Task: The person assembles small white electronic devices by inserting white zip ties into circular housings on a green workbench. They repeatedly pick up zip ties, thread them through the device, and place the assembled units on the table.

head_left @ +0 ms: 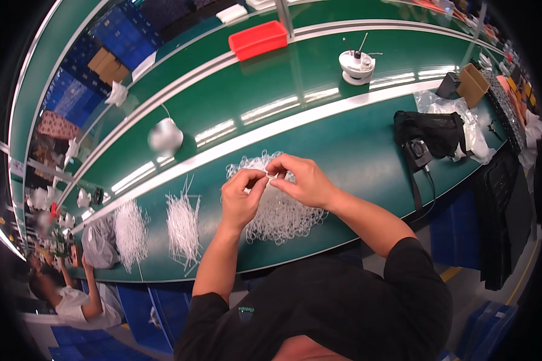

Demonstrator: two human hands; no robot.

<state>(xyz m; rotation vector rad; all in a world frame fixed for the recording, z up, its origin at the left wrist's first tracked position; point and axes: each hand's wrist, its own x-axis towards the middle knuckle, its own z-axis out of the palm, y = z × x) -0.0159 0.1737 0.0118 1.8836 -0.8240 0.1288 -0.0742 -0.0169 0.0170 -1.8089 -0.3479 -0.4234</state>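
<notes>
Both hands meet above a heap of small white, see-through loops [286,215] on the green tabletop. My left hand [241,197] pinches a small white looped strip [272,176] between thumb and fingers. From the other side my right hand [307,183] grips the same piece, fingertips almost touching those of the left. Most of the piece is hidden by the fingers. To the left of the heap lies a bundle of straight white strips [183,227]. A second bundle of white strips [131,236] is farther left.
A green conveyor [241,129] behind a pale rail carries a round white part [165,137] and a white device [356,66]. A red bin [258,41] stands beyond. Right: a black bag [430,129] and corded radio [418,153]. Left: a grey plastic bag [100,243] and a co-worker [81,304].
</notes>
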